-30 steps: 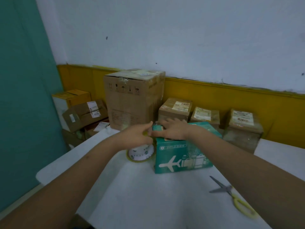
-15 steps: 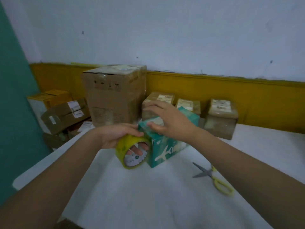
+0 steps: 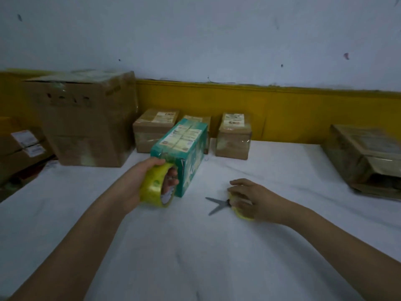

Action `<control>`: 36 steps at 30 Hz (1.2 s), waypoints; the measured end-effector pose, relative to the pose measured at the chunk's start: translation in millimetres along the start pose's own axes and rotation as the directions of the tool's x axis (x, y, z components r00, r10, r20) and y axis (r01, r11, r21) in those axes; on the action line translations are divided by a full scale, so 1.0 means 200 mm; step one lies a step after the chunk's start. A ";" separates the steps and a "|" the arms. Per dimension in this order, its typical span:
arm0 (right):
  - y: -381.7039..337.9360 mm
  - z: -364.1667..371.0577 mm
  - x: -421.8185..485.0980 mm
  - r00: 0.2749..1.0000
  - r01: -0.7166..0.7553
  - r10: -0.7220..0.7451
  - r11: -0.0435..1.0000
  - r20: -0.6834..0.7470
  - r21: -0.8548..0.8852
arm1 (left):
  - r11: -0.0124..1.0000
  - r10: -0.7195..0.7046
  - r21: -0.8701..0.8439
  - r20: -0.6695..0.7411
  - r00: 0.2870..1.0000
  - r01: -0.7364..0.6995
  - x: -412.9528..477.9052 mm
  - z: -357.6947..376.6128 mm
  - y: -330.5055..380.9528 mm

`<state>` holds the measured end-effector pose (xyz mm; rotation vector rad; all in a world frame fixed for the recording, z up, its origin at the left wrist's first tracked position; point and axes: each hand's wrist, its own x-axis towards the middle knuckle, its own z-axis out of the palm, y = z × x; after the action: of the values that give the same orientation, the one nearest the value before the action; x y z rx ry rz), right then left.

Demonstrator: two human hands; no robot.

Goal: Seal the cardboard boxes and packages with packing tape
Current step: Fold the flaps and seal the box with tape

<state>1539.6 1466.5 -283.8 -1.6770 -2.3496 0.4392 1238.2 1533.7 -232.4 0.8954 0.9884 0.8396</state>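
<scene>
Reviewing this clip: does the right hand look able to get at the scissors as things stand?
Likely yes: the right hand lies on the scissors at their yellow handles, fingers curled over them, with nothing in between.

A yellowish roll of packing tape (image 3: 155,187) stands on edge just above the white surface (image 3: 195,246), gripped by the left hand (image 3: 136,183) with fingers (image 3: 171,179) through its core, touching the near end of a teal box (image 3: 184,140). That box lies angled away, white labels on its glossy top. Behind it, 3 small brown taped boxes line the wall: one at left (image 3: 149,133), one mostly hidden (image 3: 198,119), one at right (image 3: 234,135). A large cardboard box (image 3: 86,120) stands upright at left, and a wrapped brown package (image 3: 364,157) lies far right.
</scene>
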 end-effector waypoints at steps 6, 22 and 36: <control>0.05 -0.03 -0.02 0.999 -0.033 0.033 0.999 -0.017 0.024 | 0.987 0.134 0.127 -0.316 0.939 -0.098 0.02 -0.02 -0.06; -0.51 -0.32 0.49 0.834 0.114 0.202 0.848 -0.514 0.518 | 0.996 0.086 0.050 -0.197 0.977 -0.077 0.05 0.11 -0.08; -0.76 -0.24 1.01 0.960 -0.028 0.165 0.861 -0.228 0.507 | 0.979 0.099 0.191 -0.127 0.987 -0.073 0.00 0.04 -0.12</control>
<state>1357.2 1615.8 -183.0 -1.4932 -1.7651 0.7223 1249.2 1523.8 -252.0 1.0573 1.1676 0.9012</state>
